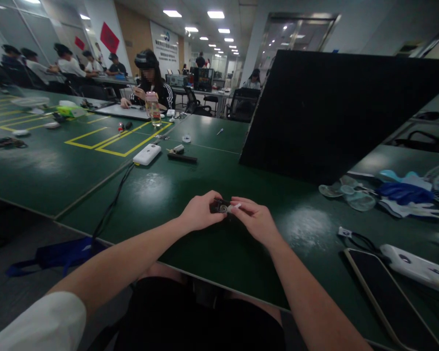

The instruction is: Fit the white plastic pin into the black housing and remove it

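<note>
My left hand is closed around a small dark mechanical part with a round, greyish element on it. Too little of the part shows to tell its kind. Opposite it, my right hand pinches a small white piece between thumb and fingers, right up against the dark part. Both hands are just above the green tabletop, near its front edge.
Ahead stand a large black panel, a dark bar and a white power bank with a cable. A phone, fan blades and gloves lie at right. A person works across the table.
</note>
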The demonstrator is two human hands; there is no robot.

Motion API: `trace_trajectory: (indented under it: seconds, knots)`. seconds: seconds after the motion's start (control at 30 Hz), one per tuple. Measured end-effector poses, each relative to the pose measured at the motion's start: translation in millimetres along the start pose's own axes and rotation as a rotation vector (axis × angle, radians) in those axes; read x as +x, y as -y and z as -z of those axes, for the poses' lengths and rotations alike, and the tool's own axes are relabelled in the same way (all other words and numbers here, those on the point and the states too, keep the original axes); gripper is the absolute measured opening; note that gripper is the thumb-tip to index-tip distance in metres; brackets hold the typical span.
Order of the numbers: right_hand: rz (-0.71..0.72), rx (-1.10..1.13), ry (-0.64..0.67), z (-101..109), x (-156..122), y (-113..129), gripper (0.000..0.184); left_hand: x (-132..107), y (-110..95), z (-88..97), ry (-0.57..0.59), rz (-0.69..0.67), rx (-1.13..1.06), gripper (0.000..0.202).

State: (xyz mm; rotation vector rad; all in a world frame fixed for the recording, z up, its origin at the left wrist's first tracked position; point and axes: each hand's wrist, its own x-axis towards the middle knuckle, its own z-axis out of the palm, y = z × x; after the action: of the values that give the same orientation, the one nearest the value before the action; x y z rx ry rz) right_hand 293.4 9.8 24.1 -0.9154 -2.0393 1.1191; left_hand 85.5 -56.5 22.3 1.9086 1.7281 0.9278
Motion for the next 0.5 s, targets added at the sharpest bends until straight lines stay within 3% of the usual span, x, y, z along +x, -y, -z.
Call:
trace_trajectory:
  seconds: [0.1, 0.27, 0.37, 0.5]
  knots:
    - [-0.086, 0.154, -0.088, 7, 2, -4, 0.045, 0, -5, 2.5, -0.001, 0.042, -0.012, 0.043]
    - [-0.36, 0.52, -0.38, 36, 11, -27, 0.074, 0, -7, 7.0, 0.054, 0.086, 0.0, 0.043]
    - [-0.4, 0.544, -0.395, 50, 14, -43, 0.079, 1, -4, 5.4, 0.08, 0.09, 0.008, 0.044]
    - [-0.406, 0.594, -0.388, 53, 14, -50, 0.079, 3, -3, 1.4, 0.085, 0.075, 0.023, 0.046]
